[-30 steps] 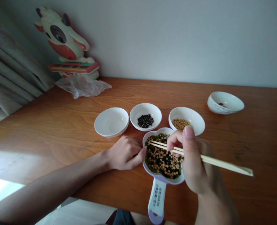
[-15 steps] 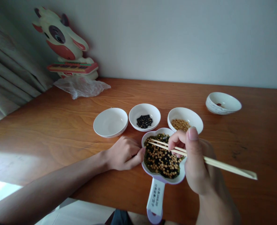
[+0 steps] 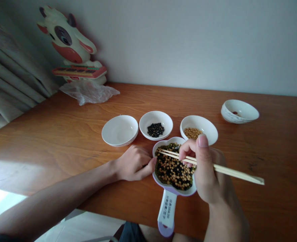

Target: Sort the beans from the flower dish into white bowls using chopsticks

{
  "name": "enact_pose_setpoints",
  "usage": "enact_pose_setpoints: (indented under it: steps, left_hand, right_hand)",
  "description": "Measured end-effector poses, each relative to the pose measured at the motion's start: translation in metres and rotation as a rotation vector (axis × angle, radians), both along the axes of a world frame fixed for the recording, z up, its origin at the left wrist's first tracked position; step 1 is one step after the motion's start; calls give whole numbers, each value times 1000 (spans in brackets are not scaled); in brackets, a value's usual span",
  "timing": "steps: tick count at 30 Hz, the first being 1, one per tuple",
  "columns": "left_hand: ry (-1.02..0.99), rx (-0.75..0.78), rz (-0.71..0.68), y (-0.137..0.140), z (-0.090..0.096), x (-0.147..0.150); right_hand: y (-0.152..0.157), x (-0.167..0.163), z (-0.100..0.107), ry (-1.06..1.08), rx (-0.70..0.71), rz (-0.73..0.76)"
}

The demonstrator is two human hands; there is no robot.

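Observation:
A flower-shaped white and purple dish with a handle (image 3: 166,210) holds mixed beans (image 3: 173,171), yellow, black and green. At its left rim, my left hand (image 3: 136,164) rests on the table, fingers curled and thumb and forefinger closed at the edge. My right hand (image 3: 208,171) grips a pair of wooden chopsticks (image 3: 235,173), whose tips lie close together among the beans at the dish's upper left. Behind the dish stand a white bowl of black beans (image 3: 155,116) and a white bowl of yellow beans (image 3: 203,121), partly covered by my right thumb.
A white bowl with nothing visible inside (image 3: 119,130) stands left of the black beans. Far right is another white bowl (image 3: 246,112) with small reddish-brown bits. A toy cow with a keyboard (image 3: 79,70) and a crumpled plastic bag (image 3: 93,93) sit at the back left, by a curtain (image 3: 11,74).
My right hand and the rear ends of the chopsticks have shifted slightly left, while the tips stay at nearly the same spot in the beans. My left hand keeps its place at the rim.

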State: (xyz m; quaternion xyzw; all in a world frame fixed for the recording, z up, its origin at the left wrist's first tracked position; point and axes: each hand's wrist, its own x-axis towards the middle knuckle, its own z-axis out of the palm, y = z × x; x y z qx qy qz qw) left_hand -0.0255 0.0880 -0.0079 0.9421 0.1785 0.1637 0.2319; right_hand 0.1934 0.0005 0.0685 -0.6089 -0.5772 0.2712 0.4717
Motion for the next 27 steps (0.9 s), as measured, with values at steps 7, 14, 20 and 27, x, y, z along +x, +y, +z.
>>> enact_pose_setpoints:
  steps: [7,14,20,27]
  left_hand:
    - [-10,-4,-5,-1,0,-1]
    - [-18,-2,-5,0,-2,0]
    - [-15,0,-8,0,-1,-1]
    - [-9,0,-5,-1,0,0]
  right_hand:
    - [1,8,-8,-3,19,69]
    - [-2,15,-9,2,-2,66]
    - [-3,17,-7,-27,3,54]
    - [0,12,-8,-57,0,62]
